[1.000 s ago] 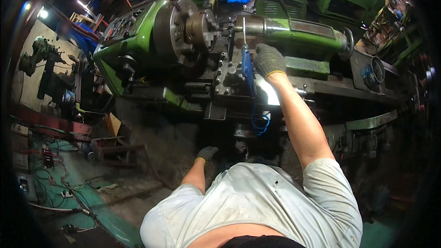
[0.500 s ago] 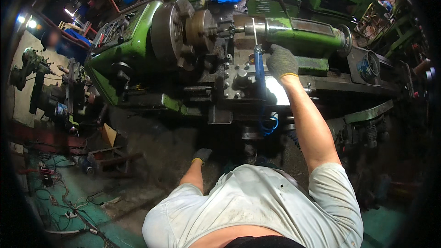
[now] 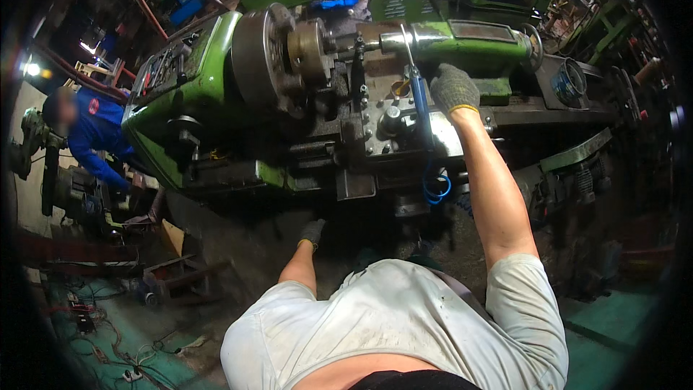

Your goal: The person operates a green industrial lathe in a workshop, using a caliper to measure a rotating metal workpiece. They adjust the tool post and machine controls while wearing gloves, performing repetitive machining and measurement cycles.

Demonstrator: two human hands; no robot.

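Observation:
My right hand (image 3: 455,90), in a grey knit glove with a yellow cuff, reaches over the green metal lathe (image 3: 216,65). Its fingers look curled, and whatever lies under them is hidden. Just left of it a blue air blow gun (image 3: 420,105) with a thin metal nozzle slants over the carriage (image 3: 375,141). A coiled blue hose (image 3: 437,189) hangs below the gun. Behind the hand is the green tailstock (image 3: 476,43). My left hand (image 3: 312,231), gloved alike, hangs low over the dark floor, apart from the machine; its fingers are too dim to read.
A large chuck (image 3: 253,58) holds a round brownish workpiece (image 3: 310,50). A tin (image 3: 568,83) stands beside the tailstock handwheel (image 3: 534,47). Far left, a person in blue (image 3: 101,130) bends by another machine. Loose cables (image 3: 133,361) lie on the green floor at lower left.
The view has tilted slightly. The person in blue has come into plain sight at the left. My right hand stays beside the blow gun, and my left hand still hangs low.

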